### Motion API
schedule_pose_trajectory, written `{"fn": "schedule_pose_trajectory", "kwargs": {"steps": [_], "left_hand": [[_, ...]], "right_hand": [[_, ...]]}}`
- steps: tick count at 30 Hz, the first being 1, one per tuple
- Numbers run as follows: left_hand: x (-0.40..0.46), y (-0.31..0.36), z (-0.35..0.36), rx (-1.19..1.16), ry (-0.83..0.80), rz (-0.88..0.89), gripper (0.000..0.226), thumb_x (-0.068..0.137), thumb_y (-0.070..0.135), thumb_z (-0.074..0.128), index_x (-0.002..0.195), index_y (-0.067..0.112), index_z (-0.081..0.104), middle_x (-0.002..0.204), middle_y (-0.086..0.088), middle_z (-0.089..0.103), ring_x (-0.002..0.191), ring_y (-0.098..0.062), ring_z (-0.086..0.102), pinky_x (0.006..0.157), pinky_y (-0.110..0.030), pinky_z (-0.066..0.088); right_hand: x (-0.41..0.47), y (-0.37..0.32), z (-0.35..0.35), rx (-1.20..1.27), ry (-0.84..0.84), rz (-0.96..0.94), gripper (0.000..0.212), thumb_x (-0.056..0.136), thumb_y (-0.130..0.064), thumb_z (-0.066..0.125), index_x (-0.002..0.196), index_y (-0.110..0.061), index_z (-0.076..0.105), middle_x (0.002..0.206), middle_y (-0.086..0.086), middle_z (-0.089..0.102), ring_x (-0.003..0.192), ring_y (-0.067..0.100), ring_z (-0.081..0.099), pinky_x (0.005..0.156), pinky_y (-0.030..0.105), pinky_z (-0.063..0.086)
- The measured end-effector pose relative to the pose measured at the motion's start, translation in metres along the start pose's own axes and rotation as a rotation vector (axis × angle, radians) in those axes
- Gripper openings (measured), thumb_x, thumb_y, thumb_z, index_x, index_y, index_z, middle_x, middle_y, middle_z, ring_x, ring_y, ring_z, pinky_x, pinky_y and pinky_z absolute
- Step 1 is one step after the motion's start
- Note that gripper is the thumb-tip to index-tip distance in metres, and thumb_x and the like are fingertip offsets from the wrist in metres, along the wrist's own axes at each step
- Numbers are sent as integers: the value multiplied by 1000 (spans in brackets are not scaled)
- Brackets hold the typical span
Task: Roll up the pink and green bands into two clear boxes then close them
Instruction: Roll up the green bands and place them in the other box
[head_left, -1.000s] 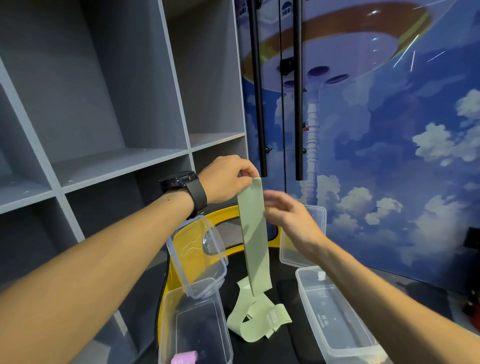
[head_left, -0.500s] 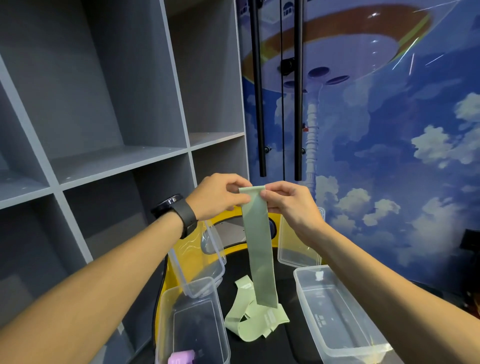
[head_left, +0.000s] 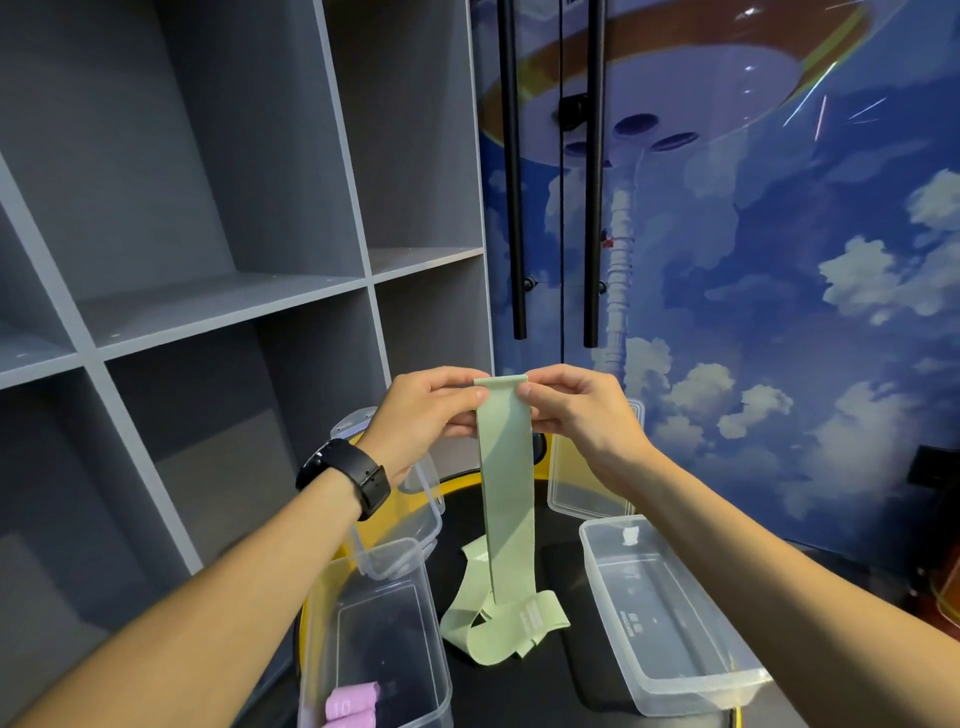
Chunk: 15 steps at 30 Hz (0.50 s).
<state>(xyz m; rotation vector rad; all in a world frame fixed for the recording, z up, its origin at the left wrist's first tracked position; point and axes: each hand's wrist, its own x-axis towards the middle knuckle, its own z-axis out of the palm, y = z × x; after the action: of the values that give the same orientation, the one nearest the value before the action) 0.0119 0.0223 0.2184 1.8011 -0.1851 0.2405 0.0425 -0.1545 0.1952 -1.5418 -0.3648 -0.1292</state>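
We hold the green band up in front of us by its top edge. Our left hand pinches the left corner of that edge with curled fingers, and our right hand pinches the right corner the same way. The band hangs straight down between the two hands, and its lower part lies in loose folds on the dark surface, between the two clear boxes.

The left box sits just below our left forearm, with the rolled pink band lying in its near end. The right box stands open on the other side of the green folds, under our right forearm. One clear lid lies at the far end of the left box, and another lid lies beyond the right box, partly hidden behind our right hand.

A black watch is on our left wrist. Grey shelves stand to the left, and a wall painted with blue sky and clouds rises behind the surface.
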Motion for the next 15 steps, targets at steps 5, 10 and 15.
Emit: {"fn": "schedule_pose_trajectory", "kwargs": {"steps": [5,10,15], "left_hand": [[0,-3,0,-23,-14,-13,21,91,12,63,111,16,69,96,-2,75,82,-14,74,68,-23,59],[-3,-6,0,-53,-9,-12,20,92,11,62,109,19,69,96,-1,75,82,-14,74,66,-21,58],[-5,-18,4,-48,-14,-33,18,92,12,61,106,21,68,97,-3,74,85,-16,74,69,-26,60]], "right_hand": [[0,1,-1,1,0,4,14,91,-18,66,102,-11,72,94,4,74,82,16,73,72,26,60],[-2,4,-1,-10,6,11,14,90,-19,67,102,-12,72,94,5,74,85,21,72,75,29,60],[-5,14,-1,4,4,42,13,89,-16,68,100,-10,72,92,4,74,80,17,72,69,25,60]]}}
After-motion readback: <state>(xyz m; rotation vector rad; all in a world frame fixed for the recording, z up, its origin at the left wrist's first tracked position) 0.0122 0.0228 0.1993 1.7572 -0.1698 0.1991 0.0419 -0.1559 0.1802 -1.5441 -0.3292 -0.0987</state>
